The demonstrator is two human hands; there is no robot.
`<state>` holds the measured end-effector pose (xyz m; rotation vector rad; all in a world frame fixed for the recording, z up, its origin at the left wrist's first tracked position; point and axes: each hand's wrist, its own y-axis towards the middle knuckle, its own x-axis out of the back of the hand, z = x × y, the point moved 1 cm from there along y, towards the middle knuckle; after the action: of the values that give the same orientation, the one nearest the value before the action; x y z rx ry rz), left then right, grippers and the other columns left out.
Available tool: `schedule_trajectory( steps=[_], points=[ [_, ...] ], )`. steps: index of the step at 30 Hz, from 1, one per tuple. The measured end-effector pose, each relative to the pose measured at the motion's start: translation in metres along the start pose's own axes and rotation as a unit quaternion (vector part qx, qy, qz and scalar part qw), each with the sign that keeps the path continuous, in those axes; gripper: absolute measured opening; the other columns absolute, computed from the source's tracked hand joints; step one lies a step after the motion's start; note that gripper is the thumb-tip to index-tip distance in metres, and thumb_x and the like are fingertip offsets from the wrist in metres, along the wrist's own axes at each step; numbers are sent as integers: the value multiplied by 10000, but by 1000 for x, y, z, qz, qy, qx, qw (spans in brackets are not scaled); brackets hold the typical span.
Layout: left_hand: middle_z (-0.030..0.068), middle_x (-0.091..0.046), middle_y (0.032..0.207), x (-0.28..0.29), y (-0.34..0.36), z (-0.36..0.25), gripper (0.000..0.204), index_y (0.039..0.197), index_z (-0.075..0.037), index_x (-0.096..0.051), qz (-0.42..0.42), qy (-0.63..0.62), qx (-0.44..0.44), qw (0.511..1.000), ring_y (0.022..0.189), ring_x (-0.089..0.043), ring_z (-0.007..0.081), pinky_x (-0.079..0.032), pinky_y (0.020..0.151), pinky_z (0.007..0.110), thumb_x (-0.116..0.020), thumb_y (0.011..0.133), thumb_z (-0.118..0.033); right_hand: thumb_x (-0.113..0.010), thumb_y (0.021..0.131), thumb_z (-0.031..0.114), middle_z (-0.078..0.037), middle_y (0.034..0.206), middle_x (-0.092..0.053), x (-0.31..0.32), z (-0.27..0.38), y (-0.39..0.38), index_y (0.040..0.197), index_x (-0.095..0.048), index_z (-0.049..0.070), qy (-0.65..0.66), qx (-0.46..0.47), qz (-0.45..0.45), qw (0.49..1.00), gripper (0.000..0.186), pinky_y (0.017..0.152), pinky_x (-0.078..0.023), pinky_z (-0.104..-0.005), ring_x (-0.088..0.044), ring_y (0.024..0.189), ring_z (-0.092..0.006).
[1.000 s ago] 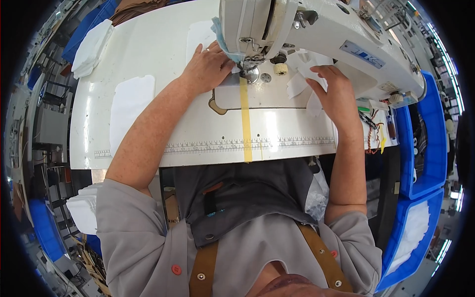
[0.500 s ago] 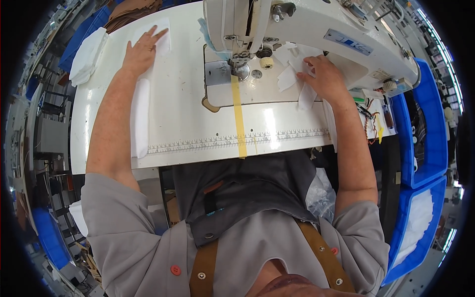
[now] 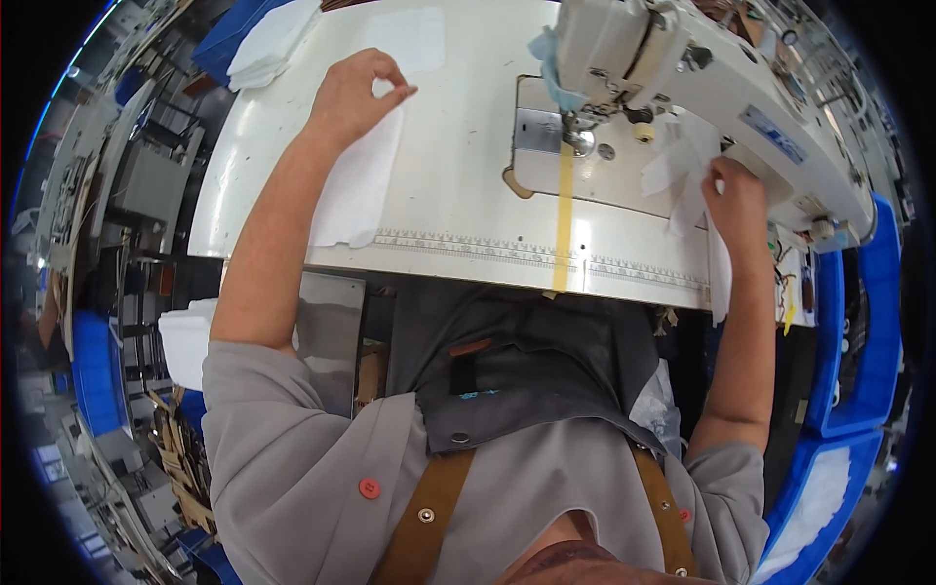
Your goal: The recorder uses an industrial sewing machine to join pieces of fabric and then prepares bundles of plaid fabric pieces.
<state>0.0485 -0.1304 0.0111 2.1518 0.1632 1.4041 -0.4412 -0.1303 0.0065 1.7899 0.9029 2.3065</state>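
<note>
**Next white piece being picked up, nothing under the needle yet**

We see the left hand (image 3: 353, 96) out on the left part of the white surface (image 3: 458, 185), fingers (image 3: 388, 82) pinched closed on the top edge of a flat white fabric piece (image 3: 359, 185) that lies along the forearm. The right hand (image 3: 736, 200) is beside the sewing machine (image 3: 702, 88), fingers closed around a crumpled bunch of white fabric (image 3: 682, 161), a strip of which hangs down over the surface's front edge.

Our read on progress: the needle area (image 3: 577, 141) and the plate around it are bare, with only the yellow tape strip (image 3: 564, 219) running down from it, so no seam is in hand right now. The flat piece is gripped but not yet lifted clear or brought to the machine. More white pieces are stacked at the far left corner (image 3: 273, 44), and a blue bin (image 3: 809, 497) at lower right holds white material; we cannot tell which of these is finished work. We judge the cycle at its start: feeding, aligning and stitching remain.
</note>
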Motion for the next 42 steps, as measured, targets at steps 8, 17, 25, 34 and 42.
schedule_trajectory(
  steps=[8, 17, 25, 34, 42],
  points=[
    [107, -703, 799, 43, -98, -40, 137, 788, 20, -723, 152, -34, 180, 971, 683, -656, 171, -523, 649, 293, -792, 732, -85, -602, 861, 18, -127, 769, -615, 56, 76, -26, 1017, -599, -24, -16, 185, -137, 973, 162, 659, -500, -369, -622, 680, -286],
    [102, -706, 714, 36, -112, -30, 108, 791, 30, -734, 96, -79, 212, 969, 632, -653, 136, -541, 636, 262, -753, 727, -55, -687, 916, 129, -76, 800, -671, -7, 212, -24, 1053, -611, -34, 497, 4, 243, 833, 226, 668, -481, -270, -560, 716, -86],
    [16, -706, 764, 27, -130, -11, 51, 865, 8, -747, 53, -299, 314, 900, 676, -611, 49, -497, 623, 209, -745, 835, -34, -751, 851, 191, -133, 795, -705, -66, 274, 20, 1026, -603, -51, 514, -50, 299, 802, 333, 606, -540, -316, -669, 629, -148],
    [27, -704, 739, 19, -131, -19, 89, 847, 10, -752, 47, -311, 311, 897, 658, -607, 58, -513, 621, 220, -771, 805, -66, -799, 782, 202, -145, 759, -701, -110, 304, 35, 978, -629, -83, 504, -55, 332, 796, 385, 666, -548, -323, -712, 704, -197],
    [15, -697, 757, 17, -135, 5, 102, 878, 16, -741, 7, -364, 343, 866, 665, -597, 56, -502, 635, 213, -761, 818, -64, -766, 804, 146, -128, 740, -694, -111, 301, 32, 1033, -618, -72, 530, -79, 328, 778, 350, 619, -537, -321, -692, 649, -186]
  ],
)
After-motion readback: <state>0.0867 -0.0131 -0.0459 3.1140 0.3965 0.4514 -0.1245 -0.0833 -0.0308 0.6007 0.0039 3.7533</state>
